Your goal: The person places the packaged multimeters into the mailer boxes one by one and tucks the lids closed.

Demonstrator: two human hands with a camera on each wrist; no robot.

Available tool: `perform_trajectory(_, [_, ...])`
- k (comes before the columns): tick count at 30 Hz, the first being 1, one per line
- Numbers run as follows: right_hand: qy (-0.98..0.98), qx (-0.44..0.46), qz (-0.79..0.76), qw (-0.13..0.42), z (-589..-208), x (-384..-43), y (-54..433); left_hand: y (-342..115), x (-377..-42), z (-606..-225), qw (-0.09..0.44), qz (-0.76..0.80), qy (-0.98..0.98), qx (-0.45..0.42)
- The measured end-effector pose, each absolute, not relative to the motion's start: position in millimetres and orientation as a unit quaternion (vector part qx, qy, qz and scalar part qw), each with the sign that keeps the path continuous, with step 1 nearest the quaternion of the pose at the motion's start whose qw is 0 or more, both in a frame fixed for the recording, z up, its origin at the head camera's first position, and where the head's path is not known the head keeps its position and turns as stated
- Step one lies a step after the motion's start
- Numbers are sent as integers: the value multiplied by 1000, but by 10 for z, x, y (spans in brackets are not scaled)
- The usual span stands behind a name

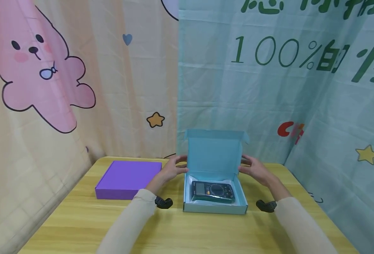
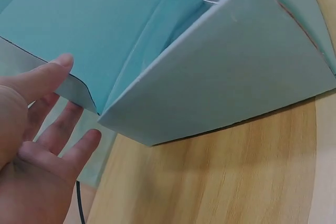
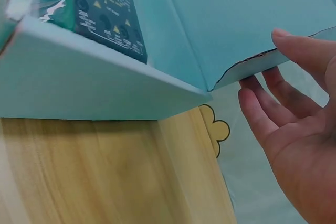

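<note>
A light-blue cardboard box (image 1: 214,209) stands on the table with its lid (image 1: 214,151) raised at the back. Inside lies a dark digital multimeter (image 1: 213,191) in clear plastic wrap, its dial and screen facing up. My left hand (image 1: 174,167) pinches the lid's left edge, thumb on the inner face and fingers behind, as the left wrist view shows. On the opposite side, my right hand (image 1: 255,170) holds the lid's right edge in the same way. The right wrist view shows part of the multimeter (image 3: 107,11) above the box's side wall (image 3: 94,82).
A closed purple box (image 1: 128,178) lies on the wooden table (image 1: 174,233), left of the blue box and close to my left forearm. Printed curtains (image 1: 126,88) hang behind the table and along its sides.
</note>
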State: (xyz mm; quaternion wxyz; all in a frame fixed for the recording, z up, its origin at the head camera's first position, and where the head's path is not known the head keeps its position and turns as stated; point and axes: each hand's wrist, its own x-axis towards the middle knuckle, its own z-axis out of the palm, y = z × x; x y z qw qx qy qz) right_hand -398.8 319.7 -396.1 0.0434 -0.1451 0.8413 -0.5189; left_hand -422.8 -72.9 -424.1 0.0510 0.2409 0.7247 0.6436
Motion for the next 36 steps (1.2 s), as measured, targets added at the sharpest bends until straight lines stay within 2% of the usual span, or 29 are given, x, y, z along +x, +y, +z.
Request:
perform_trajectory(19, [834, -163, -527, 22, -4092, -3849, 3203, -731, -4144, -4309, 31, 625, 737, 256])
perform_trajectory(28, [821, -198, -536, 5, -4181, -3757, 3199, -711, -4096, -4401, 6, 609, 745, 272])
perform_trajectory(36, [846, -191, -498, 3, -4230, -3639, 3225, -715, -4023, -4460, -20, 576, 773, 265])
